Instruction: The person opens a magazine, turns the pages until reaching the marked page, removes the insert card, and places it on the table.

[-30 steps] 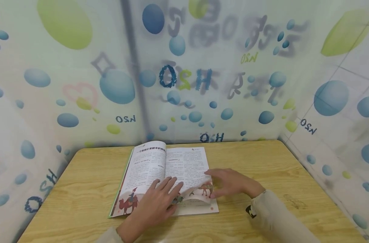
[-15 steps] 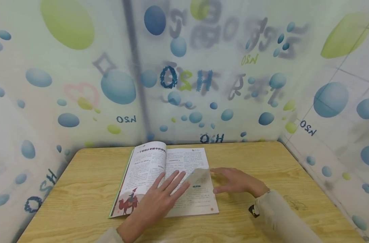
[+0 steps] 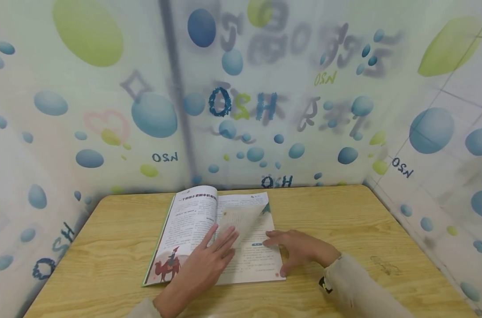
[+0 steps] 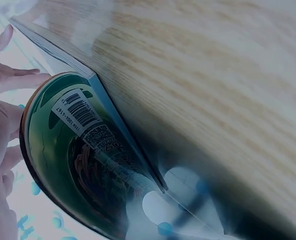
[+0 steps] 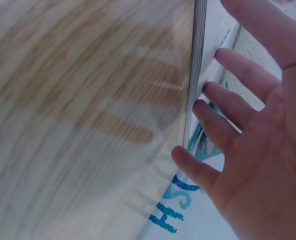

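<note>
An open magazine (image 3: 193,216) lies on the wooden table, a red camel printed low on its left page. One leaf (image 3: 235,218) of the right side is lifted and curls over to the left. My left hand (image 3: 205,263) rests across the lower middle, its extended fingers against that leaf. At the right edge my right hand (image 3: 298,249) is spread, fingertips touching the page beneath; the right wrist view shows the fingers (image 5: 232,102) extended beside the page edges (image 5: 197,60). The left wrist view shows the green cover (image 4: 53,135) with a barcode, bowed up off the table.
The wooden table (image 3: 332,207) runs back to a curtain-like wall (image 3: 241,132) printed with blue and green dots and mirrored lettering. Similar patterned side panels (image 3: 443,185) stand at left and right. A faint mark (image 3: 385,265) shows on the tabletop at right.
The camel-illustrated right leaf has turned left under my left hand, baring another page. A further leaf has lifted. My right hand went slightly right, then back left and down onto the page edge.
</note>
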Available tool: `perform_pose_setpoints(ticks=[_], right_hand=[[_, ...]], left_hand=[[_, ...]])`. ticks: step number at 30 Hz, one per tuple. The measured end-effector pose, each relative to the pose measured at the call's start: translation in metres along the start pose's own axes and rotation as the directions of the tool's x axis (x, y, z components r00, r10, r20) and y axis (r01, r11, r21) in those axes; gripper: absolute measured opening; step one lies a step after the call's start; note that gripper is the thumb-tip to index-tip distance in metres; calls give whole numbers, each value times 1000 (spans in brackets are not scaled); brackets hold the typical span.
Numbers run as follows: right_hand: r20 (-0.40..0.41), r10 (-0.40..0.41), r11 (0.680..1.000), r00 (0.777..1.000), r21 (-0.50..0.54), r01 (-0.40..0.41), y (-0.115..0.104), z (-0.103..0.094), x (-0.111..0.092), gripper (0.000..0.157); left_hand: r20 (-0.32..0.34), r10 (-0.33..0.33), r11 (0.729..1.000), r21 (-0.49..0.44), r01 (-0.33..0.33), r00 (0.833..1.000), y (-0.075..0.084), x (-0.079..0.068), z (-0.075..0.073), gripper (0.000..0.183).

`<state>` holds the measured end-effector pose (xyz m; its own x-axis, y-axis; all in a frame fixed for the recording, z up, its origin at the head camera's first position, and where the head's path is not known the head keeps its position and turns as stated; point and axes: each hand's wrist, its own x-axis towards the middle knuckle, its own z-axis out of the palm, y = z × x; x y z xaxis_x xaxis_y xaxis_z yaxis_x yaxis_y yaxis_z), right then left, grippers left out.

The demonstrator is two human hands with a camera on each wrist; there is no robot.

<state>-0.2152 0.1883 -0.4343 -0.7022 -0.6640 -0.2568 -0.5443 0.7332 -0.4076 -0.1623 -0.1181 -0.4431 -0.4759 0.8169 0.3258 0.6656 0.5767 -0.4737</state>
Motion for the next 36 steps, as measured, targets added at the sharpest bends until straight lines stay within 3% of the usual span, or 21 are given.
perform_pose_setpoints(ticks=[9,20,24,28,36], right_hand=[[-3,-11,999,1000,-41,11,0,2,2,84],[-25,-16,999,1000,-49,15,1,4,4,86],[-22,-9,999,1000,-49,8,1,4,4,86],[-19,1,999,1000,-53,-2,1,5,4,85],[-19,15,999,1000,-47,-16,1,6,4,84]], left_hand=[[58,-26,1000,18,25,998,2,1,0,23],[7,-113,994,-4,113,994,2,1,-1,19],[66,-126,992,-4,127,990,2,1,-1,22],[139,-168,986,6,169,976,1,0,-2,24],[170,-237,969,-22,244,956,2,-1,-1,22]])
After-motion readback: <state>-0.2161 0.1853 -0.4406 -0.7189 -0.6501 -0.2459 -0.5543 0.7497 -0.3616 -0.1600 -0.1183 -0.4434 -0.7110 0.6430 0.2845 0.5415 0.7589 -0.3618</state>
